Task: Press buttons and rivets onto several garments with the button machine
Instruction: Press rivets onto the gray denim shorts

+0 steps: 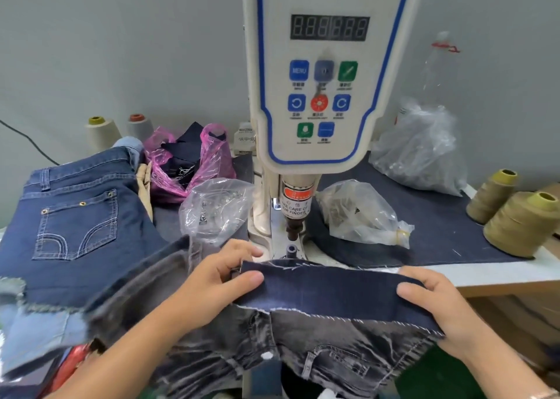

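Nearest the camera, a grey washed denim garment (318, 365) hangs over the front of the table. Above it, a dark navy denim strip (327, 289) is stretched flat between both hands. The left hand (212, 280) pinches the strip's left end between thumb and fingers; the right hand (436, 304) grips its right end, thumb on top. The strip's far edge lies just in front of the lower die (291, 249) of the button machine (321, 74), whose punch (293, 226) stands above the die, apart from it. To the left, blue jeans (75, 214) lie pocket up. Clear plastic bags (360, 214) of small metal parts sit on either side of the machine column. A pink bag (188, 162) and thread cones (521, 220) stand further back, by the grey wall
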